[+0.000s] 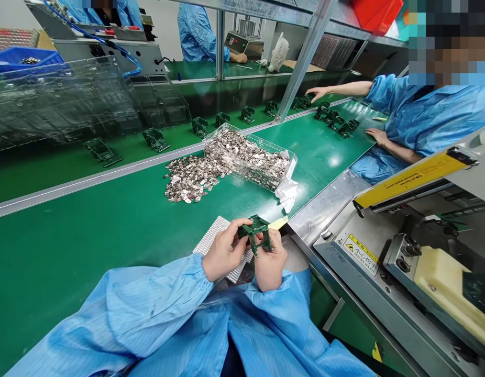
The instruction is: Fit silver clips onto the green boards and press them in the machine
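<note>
Bright light is falling on my fingers [230,232]; pale glare is pooling on the green worktop [69,251], wide-angle distortion is stretching the right-hand machine [434,272], and pixel blocks are masking the top-right corner.

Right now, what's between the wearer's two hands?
A green plastic frame, held by both the left hand and right hand; a white gridded sheet lies below. Head view shows it.

Clear tray [287,170] is the main roadblock from where I'm standing, plus the metal pile [185,180] on its left. Left hand [226,251] and right hand [271,264] hog the front; well left of the tray, worktop [89,230] is wide open.
</note>
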The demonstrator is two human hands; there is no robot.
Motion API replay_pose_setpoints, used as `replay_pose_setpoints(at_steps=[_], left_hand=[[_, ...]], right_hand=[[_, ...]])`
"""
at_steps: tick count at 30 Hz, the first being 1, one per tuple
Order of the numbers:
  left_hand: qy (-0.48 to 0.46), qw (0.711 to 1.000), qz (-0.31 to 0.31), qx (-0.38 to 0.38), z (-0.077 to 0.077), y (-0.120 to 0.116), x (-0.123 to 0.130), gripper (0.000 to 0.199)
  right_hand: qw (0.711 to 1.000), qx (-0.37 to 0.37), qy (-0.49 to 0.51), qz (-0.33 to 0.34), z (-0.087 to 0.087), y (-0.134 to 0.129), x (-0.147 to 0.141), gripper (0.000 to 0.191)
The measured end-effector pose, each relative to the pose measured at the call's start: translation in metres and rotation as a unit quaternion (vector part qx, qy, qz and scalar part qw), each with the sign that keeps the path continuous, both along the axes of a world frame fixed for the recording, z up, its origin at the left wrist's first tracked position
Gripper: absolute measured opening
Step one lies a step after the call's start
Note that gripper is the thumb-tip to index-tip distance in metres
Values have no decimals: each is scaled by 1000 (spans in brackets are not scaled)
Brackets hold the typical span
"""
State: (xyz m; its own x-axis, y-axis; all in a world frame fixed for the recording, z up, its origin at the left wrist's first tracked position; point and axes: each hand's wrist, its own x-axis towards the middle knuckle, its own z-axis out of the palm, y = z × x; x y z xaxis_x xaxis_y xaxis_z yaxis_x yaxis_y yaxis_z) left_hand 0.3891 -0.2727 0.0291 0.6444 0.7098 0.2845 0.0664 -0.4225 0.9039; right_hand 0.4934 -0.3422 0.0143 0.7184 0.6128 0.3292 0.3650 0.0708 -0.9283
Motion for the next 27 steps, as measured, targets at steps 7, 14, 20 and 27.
replay_pose_setpoints(at_steps=[7,14,20,27], left_hand=[[-30,996,-42,-77,-4,1,-3,30],[-22,973,-110,-202,23,-5,-10,39],[126,929,-295,-185,82,-13,-9,50],[41,921,-378,88,116,-43,146,42]], right_hand=[[984,11,155,89,6,-5,9,34],[961,-6,-21,276,36,-40,41,67],[954,78,-28,290,64,-92,61,65],[936,231,-84,-251,80,-211,128,64]])
